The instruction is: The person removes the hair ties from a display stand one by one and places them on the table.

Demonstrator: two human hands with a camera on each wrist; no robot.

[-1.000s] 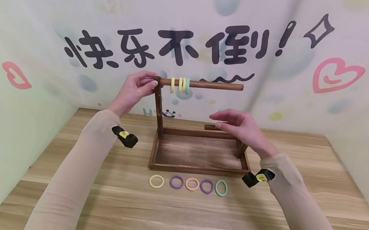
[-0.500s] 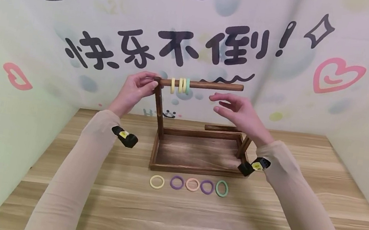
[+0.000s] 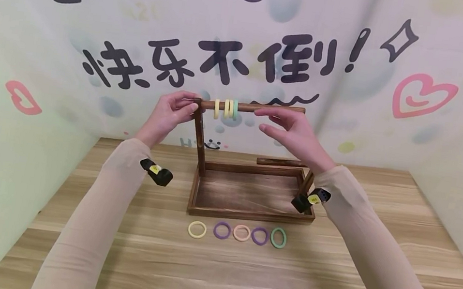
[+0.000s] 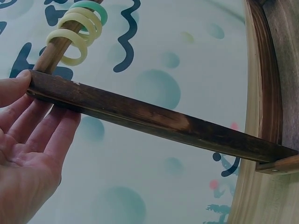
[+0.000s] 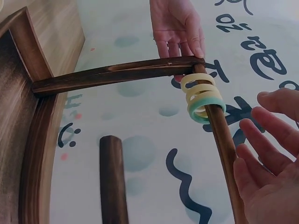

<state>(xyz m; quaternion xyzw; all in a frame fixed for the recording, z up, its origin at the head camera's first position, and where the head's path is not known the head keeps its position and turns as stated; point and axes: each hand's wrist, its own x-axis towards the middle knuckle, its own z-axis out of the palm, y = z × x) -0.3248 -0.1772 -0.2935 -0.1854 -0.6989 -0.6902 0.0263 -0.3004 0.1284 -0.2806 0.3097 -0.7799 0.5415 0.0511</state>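
My left hand (image 3: 169, 114) pinches the top of the upright post (image 4: 121, 109) of a dark wooden stand, thumb on one side and fingers on the other. From that post a rod (image 3: 271, 109) runs right, carrying three yellow rings (image 3: 226, 108) and a mint-green ring (image 3: 235, 109), which look like hair ties. Just right of these rings my right hand (image 3: 296, 133) hovers close to the rod, fingers spread and loosely bent, holding nothing. In the right wrist view its fingers (image 5: 261, 154) are beside the rod; whether they touch it, I cannot tell.
The stand's tray base (image 3: 249, 212) rests on the wooden table (image 3: 214, 279). A lower, shorter rod (image 3: 279, 162) stands at the right. In front lie a yellow ring (image 3: 197, 230), purple rings (image 3: 222, 230), a pink ring (image 3: 241, 233) and a green ring (image 3: 278, 237). A printed wall sheet hangs behind.
My right hand has risen from beside the lower rod, moving up and left to the upper rod near its rings. The left hand keeps its hold on the post.
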